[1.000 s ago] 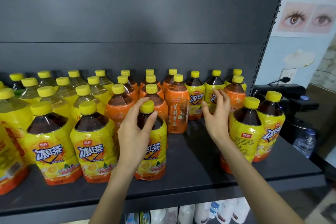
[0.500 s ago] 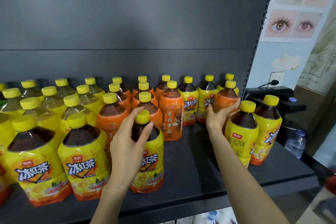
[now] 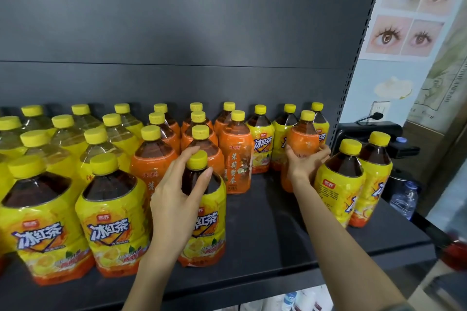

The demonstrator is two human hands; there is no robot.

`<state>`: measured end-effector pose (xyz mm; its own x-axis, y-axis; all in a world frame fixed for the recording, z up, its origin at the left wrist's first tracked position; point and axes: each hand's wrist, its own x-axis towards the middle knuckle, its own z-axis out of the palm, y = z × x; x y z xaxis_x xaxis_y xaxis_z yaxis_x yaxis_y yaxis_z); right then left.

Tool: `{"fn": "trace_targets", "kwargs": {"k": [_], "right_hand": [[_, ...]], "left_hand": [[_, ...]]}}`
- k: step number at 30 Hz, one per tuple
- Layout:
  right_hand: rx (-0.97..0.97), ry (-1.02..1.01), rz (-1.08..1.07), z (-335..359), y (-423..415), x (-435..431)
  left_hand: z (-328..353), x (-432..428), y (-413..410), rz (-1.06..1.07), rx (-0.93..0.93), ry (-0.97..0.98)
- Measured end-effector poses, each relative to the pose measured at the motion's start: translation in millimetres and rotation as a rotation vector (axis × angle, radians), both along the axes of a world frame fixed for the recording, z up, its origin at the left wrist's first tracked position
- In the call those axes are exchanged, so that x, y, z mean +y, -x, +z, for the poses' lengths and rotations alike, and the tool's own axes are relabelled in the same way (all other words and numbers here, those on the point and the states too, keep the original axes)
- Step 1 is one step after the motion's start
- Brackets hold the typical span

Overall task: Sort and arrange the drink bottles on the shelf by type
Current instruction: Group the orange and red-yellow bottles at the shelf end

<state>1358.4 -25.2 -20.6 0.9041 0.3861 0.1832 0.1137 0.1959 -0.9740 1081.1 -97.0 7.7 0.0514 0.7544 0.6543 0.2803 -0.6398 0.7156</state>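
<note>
My left hand (image 3: 177, 199) grips the neck of a yellow-label iced tea bottle (image 3: 209, 230) standing at the front of the dark shelf (image 3: 278, 247). My right hand (image 3: 304, 163) wraps around an orange-label tea bottle (image 3: 302, 141) and holds it in front of the back row, slightly tilted. More orange-label bottles (image 3: 235, 156) stand in the middle. Big yellow-label bottles (image 3: 111, 225) stand at the front left. Clear yellow drink bottles (image 3: 63, 139) fill the back left. Two yellow-label bottles (image 3: 341, 184) stand at the right.
The shelf's dark back panel (image 3: 177, 33) rises behind the bottles. A perforated upright (image 3: 351, 70) marks the right end. Beyond it are a black appliance (image 3: 374, 131) and a small water bottle (image 3: 404, 199). White bottles (image 3: 303, 300) show on a lower shelf.
My right hand has closed round the orange-label bottle and brought it forward, out from the back row. My left hand keeps its grip on the yellow-label bottle's neck. The camera moved closer.
</note>
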Motion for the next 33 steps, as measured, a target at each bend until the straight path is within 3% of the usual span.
{"fn": "trace_targets", "kwargs": {"k": [8, 19, 24, 30, 33], "right_hand": [[-0.293, 0.234, 0.093, 7, 17, -22], [-0.534, 0.245, 0.112, -12, 45, -51], [-0.508, 0.143, 0.303, -16, 47, -66], [-0.303, 0.084, 0.736, -7, 45, -74], [-0.249, 0.057, 0.777, -8, 48, -73]], "left_hand": [[-2, 2, 1, -0.004, -0.011, 0.007], [-3, 5, -3, 0.033, -0.006, -0.026], [-4, 5, -3, 0.040, 0.001, -0.026], [-4, 5, -3, 0.046, 0.012, -0.034], [-4, 4, -3, 0.050, 0.009, -0.032]]}}
